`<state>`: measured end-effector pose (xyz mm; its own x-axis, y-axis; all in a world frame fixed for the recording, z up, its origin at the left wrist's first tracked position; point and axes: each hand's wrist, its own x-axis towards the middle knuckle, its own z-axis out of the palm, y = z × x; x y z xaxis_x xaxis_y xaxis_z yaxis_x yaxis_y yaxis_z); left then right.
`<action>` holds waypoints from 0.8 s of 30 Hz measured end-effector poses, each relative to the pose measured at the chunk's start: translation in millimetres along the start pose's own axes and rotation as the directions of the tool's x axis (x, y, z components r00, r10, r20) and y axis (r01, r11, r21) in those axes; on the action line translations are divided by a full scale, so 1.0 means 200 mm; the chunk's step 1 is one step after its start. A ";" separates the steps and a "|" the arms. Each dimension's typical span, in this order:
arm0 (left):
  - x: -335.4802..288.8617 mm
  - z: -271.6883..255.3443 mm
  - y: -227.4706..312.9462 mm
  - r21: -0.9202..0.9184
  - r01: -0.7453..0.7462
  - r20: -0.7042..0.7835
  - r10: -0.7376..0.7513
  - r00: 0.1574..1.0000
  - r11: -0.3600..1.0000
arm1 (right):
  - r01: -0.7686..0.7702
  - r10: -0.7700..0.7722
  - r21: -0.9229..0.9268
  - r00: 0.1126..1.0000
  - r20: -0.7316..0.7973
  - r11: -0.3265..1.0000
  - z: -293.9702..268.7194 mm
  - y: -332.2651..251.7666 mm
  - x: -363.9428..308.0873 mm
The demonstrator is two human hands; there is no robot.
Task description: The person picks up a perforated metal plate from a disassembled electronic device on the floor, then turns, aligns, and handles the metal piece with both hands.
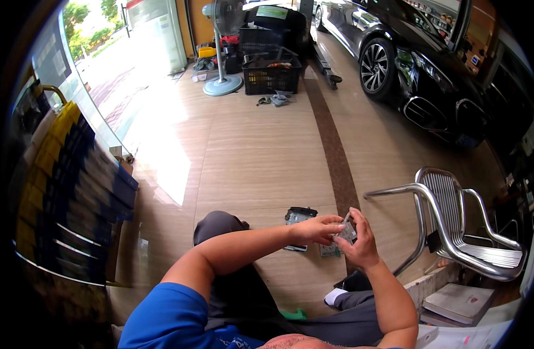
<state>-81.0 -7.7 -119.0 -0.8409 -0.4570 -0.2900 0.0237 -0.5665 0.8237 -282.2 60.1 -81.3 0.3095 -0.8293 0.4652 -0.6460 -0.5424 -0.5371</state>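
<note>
With left hand (314,230) and right hand (363,246) grips pinching a greyish part (349,233), we're apparently inspecting it; next needs steadiness

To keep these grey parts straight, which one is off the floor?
The small grey part in the right hand, with the left hand at it; the black-ended unit and the grey piece beside it lie on the floor.

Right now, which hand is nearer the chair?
Right. The right hand is left of the chair, not touching it; the left hand is farther left, on the right hand's far side.
</note>
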 end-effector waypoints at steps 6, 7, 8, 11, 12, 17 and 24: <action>0.01 -0.01 -0.02 -0.016 0.002 0.013 -0.002 1.000 1.000 | -0.030 0.030 0.023 0.999 0.011 0.999 -0.01 -0.02 0.00; 0.01 -0.01 -0.01 -0.018 0.001 0.011 -0.001 1.000 1.000 | -0.048 0.047 0.033 0.999 0.012 0.998 -0.01 -0.03 0.00; 0.01 0.00 -0.01 -0.018 -0.003 0.008 0.003 1.000 1.000 | -0.066 0.065 0.043 0.998 0.013 0.997 -0.02 -0.03 0.00; 0.02 -0.02 -0.03 -0.016 -0.003 0.003 0.003 1.000 1.000 | -0.120 0.119 0.123 0.993 0.015 0.985 -0.01 -0.02 0.00; 0.03 -0.03 -0.04 -0.012 0.002 0.005 -0.002 1.000 1.000 | -0.117 0.116 0.126 0.993 0.017 0.985 -0.01 -0.02 0.00; 0.02 0.00 -0.02 -0.036 0.002 -0.025 -0.003 1.000 0.999 | -0.114 0.115 0.117 0.993 -0.003 0.987 -0.02 -0.02 0.00; 0.00 0.01 0.00 -0.009 -0.015 0.008 0.015 1.000 1.000 | -0.112 0.109 0.096 0.993 0.034 0.989 -0.03 -0.01 0.00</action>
<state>-82.3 -6.1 -118.2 -0.8448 -0.4600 -0.2733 0.0416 -0.5657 0.8236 -285.6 62.2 -75.7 0.2610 -0.8876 0.3795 -0.6069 -0.4566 -0.6506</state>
